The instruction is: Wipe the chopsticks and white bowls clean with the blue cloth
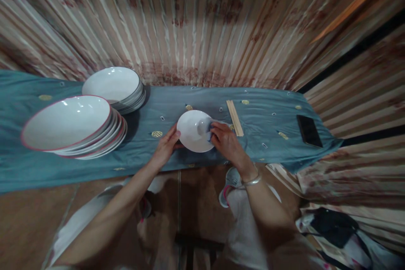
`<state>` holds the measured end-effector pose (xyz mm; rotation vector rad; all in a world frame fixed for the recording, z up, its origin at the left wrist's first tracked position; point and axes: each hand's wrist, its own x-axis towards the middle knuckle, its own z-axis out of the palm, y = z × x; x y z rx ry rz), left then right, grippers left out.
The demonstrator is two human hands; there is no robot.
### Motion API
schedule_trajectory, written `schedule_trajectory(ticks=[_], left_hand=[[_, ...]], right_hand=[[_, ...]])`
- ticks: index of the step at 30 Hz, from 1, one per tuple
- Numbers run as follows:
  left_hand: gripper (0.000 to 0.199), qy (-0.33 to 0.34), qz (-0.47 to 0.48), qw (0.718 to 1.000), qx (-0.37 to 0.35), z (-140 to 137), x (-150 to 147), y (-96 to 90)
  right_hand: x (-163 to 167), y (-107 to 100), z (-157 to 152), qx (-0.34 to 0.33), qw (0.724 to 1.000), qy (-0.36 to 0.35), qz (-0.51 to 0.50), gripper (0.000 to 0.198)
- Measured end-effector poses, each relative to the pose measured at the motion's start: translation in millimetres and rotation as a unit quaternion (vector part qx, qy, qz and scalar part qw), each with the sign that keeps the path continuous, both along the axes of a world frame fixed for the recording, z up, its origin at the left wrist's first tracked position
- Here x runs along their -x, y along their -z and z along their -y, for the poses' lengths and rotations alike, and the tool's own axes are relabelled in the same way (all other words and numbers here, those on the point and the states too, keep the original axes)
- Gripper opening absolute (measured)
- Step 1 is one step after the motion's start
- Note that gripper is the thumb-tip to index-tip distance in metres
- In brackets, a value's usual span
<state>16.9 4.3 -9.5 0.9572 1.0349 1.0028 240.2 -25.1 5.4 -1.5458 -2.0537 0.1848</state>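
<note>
A shallow white bowl (pixel 191 137) rests on the blue cloth in front of me. My left hand (pixel 169 141) is closed on its left rim, thumb on top and fingers beneath. Over the bowl's right side, my right hand (pixel 223 135) pinches a small pale rounded thing (pixel 202 126) with a bluish part. Its exact kind is unclear, since blur and my fingers cover some of it. Just beyond the right hand lies a bundle of light wooden chopsticks (pixel 234 118).
To the left stand a stack of red-rimmed bowls (pixel 68 122) and, behind it, a stack of dark-rimmed dishes (pixel 112 84). A black phone (pixel 309 130) lies at the right end of the patterned tablecloth (pixel 268 114). Pleated curtains (pixel 196 42) hang behind the table.
</note>
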Motion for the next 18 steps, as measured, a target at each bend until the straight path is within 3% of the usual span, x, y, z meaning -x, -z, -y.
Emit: schedule_trajectory(ticks=[7, 10, 12, 15, 18], left_hand=[[0.059, -0.003, -0.005, 1.000, 0.010, -5, 7, 7.7], [0.057, -0.007, 0.001, 1.000, 0.019, -6, 10, 12.4], [0.061, -0.043, -0.027, 0.999, 0.006, -6, 12, 12.7], [0.064, -0.090, -0.167, 0.973, -0.129, -2, 17, 5.4], [0.057, -0.028, -0.319, 0.876, -0.360, 10, 16, -5.9]], right_hand=[[-18, 6, -9, -0.014, 0.983, 0.066, -0.169, 0.020], [-25, 4, -12, 0.010, 0.956, 0.098, -0.278, 0.021], [-27, 4, -13, 0.038, 0.928, 0.114, -0.352, 0.021], [-26, 5, -14, 0.082, 0.873, 0.133, -0.461, 0.018], [-21, 7, -15, 0.111, 0.804, 0.148, -0.565, 0.016]])
